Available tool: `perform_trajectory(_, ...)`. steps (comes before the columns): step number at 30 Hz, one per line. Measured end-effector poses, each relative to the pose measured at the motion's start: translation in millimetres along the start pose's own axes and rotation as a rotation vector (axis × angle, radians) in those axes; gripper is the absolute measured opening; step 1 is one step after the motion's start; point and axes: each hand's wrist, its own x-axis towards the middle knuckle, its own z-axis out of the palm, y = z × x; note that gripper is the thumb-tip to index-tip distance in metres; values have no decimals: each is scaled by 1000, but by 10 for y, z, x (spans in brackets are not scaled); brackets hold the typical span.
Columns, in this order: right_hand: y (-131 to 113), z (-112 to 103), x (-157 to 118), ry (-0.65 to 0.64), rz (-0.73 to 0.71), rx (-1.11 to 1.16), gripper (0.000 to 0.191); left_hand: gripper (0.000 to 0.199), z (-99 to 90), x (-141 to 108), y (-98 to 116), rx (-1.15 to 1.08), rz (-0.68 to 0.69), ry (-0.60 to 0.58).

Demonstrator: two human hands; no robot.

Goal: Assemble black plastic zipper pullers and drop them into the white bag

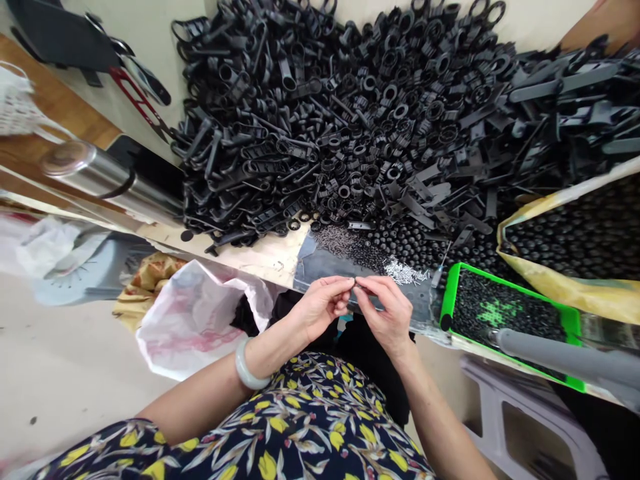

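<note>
My left hand [325, 303] and my right hand [386, 310] meet fingertip to fingertip over the table's front edge. Both are pinched on a tiny dark piece [355, 283], mostly hidden by the fingers, so its kind does not show. Just beyond them lies a dark work mat [330, 265]. On it is a small heap of short silvery pins [404, 272], near my right hand. Small brownish bits [334, 240] and round black beads [400, 241] are spread behind the mat.
A large pile of black plastic parts [300, 100] covers the table. At right are a green tray [453, 293] of black bits, a grey tube [550, 350] and a yellow-edged bag [555, 273] of black balls. A steel flask [110, 177] lies left; a white bag [175, 333] hangs below.
</note>
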Motion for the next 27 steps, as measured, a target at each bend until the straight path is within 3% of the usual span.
perform_trajectory(8, 65, 25, 18, -5, -48, -24, 24, 43, 26, 20, -27, 5, 6, -7)
perform_trajectory(14, 136, -2, 84, -37, -76, -21, 21, 41, -38, -30, -75, 231, 101, -17)
perform_trajectory(17, 167, -19, 113, -56, -65, -38, 20, 31, -179, -92, 129, 610, 429, 88)
perform_trajectory(19, 202, -14, 116, -79, -51, -35, 19, 23, -303, -89, 435, 1009, 758, 216)
perform_trajectory(21, 238, 1, 110, -102, -49, -22, 18, 24, -410, -28, 819, 1476, 983, 366)
perform_trajectory(24, 256, 19, 100, -132, -60, -10, 19, 24, -468, 136, 1318, 2000, 1040, 583)
perform_trajectory(27, 221, 16, 100, -143, -62, -6, 19, 17, -407, 279, 1543, 2291, 963, 610)
